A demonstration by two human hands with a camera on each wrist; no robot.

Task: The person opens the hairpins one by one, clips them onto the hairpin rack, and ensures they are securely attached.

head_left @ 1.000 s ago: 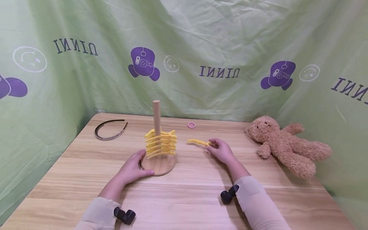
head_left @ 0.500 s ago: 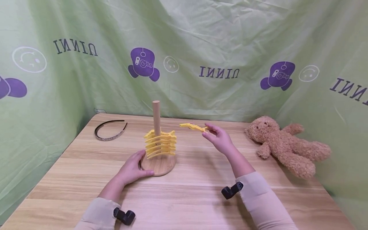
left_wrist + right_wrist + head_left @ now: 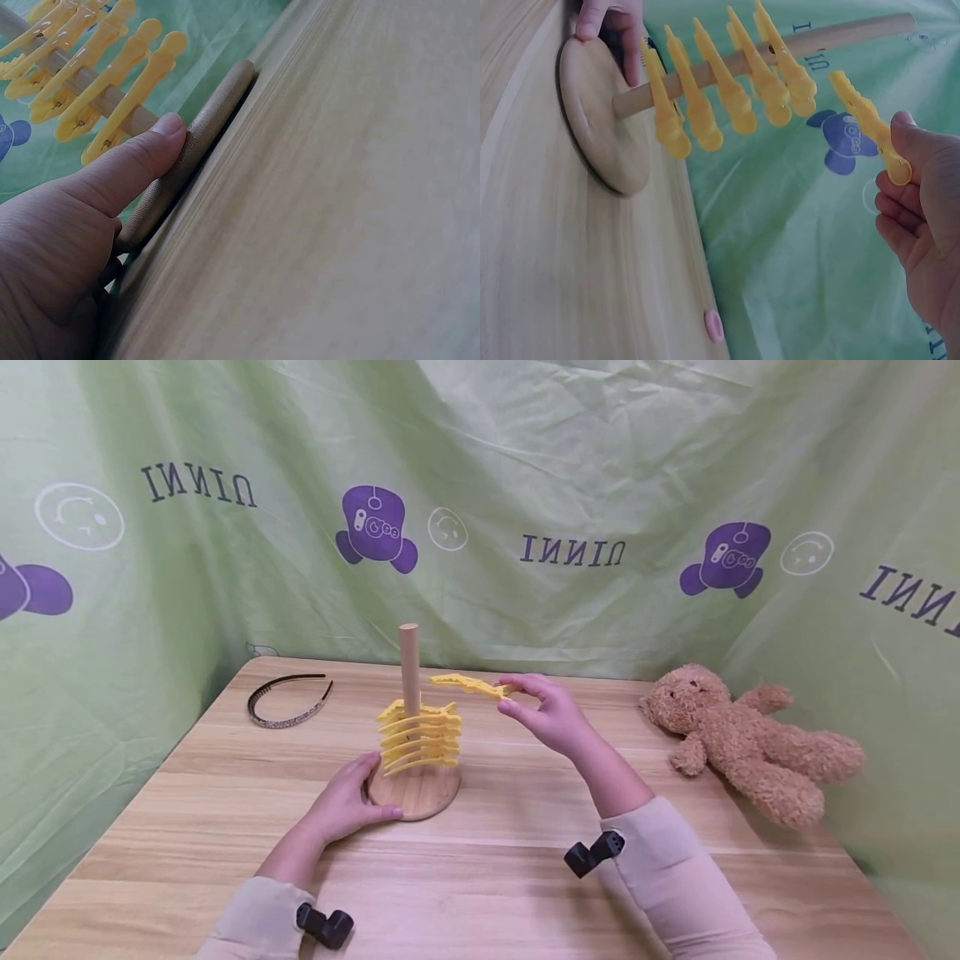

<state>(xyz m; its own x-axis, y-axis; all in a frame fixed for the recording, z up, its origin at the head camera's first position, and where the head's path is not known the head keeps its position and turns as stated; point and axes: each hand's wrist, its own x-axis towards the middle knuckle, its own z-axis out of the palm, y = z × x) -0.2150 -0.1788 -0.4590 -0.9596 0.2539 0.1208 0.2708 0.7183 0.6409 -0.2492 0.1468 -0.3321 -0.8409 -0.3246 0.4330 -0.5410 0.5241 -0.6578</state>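
Note:
A wooden stand point(image 3: 415, 795) with a round base and an upright post stands on the table. Several yellow alligator hair clips point(image 3: 124, 94) are clamped on its post, one above another. My left hand point(image 3: 341, 806) grips the rim of the base at its left side, thumb over the edge. Pinched by its handle end in my right hand point(image 3: 551, 714) is another yellow hair clip point(image 3: 471, 685). It is held in the air, right of the post and above the stacked clips, its tip towards the post but apart from it. The right wrist view shows bare post above the top clip.
At the back left of the table point(image 3: 480, 885) lies a dark, sparkly headband point(image 3: 288, 720). A brown teddy bear point(image 3: 720, 727) lies at the right. In the right wrist view a pink ring point(image 3: 714, 325) sits near the table's back edge. Green curtains point(image 3: 480, 468) enclose the table.
My right hand has lifted the hair clip off the table and carried it up and left towards the post. The left hand and the stand have stayed in place.

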